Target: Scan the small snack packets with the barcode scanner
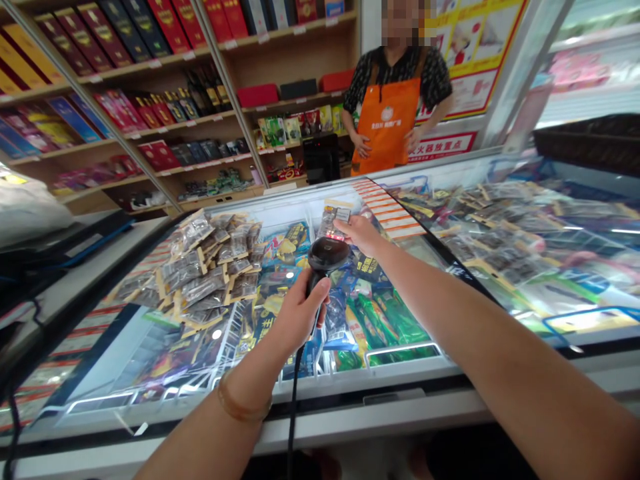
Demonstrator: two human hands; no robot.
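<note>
Small packets [210, 267] lay heaped on the glass-topped case [350, 421], apparently for easy reach. The left hand [299, 312] curled round a scanner [327, 252]; just beyond, a single packet [329, 221] sat edge-pinched in the right hand [364, 234], seemingly leaving its face uncovered.

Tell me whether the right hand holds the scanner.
No: the left hand grips the scanner, while the right hand holds a packet.

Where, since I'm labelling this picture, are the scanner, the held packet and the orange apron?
Scanner [328, 253], head view: its black top, above the handle.
Held packet [330, 219], head view: middle of its face.
Orange apron [387, 139], head view: front, below the white lettering.
</note>
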